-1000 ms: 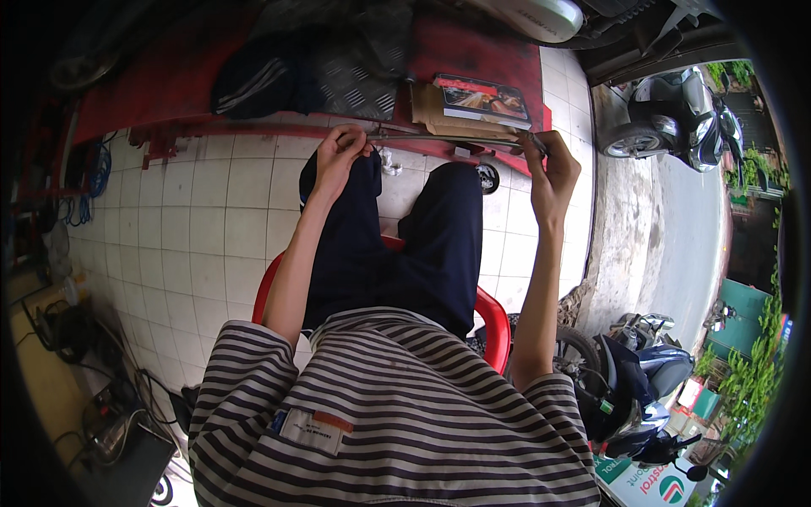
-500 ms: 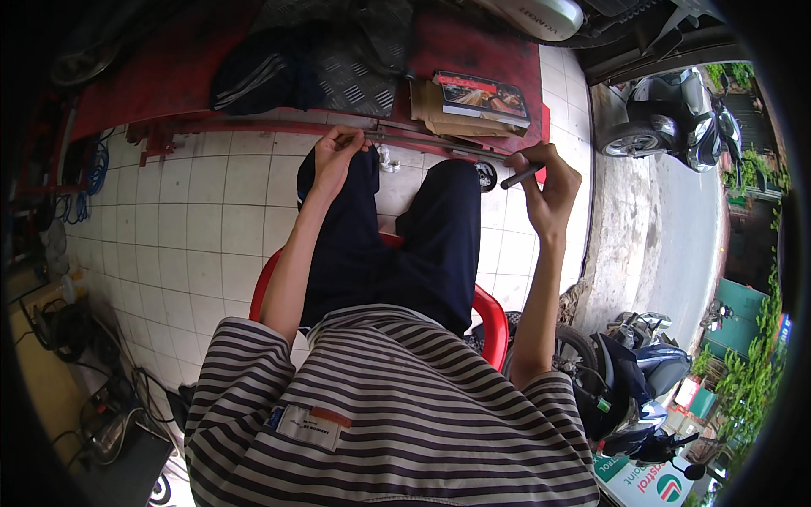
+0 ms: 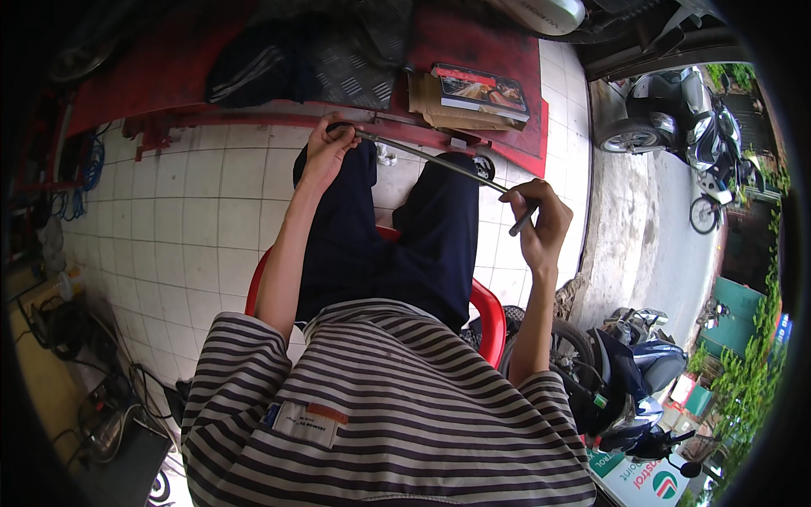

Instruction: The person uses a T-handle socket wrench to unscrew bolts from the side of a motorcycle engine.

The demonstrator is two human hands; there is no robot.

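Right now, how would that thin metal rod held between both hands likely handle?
The thin metal rod spans straight between left hand and right hand without sagging, so probably stiff. Slim, so likely light. Looks round and bare: may roll or slip.

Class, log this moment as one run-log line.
left hand: grips rod end | right hand: grips other end | thin metal rod: slanted over knees | seat: red chair

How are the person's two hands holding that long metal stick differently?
The left hand grips the far end of the thin metal rod, up by the red platform; the right hand pinches the near end, closer to the body. The left arm reaches out straighter; the right is bent upward. Both are closed on the rod.
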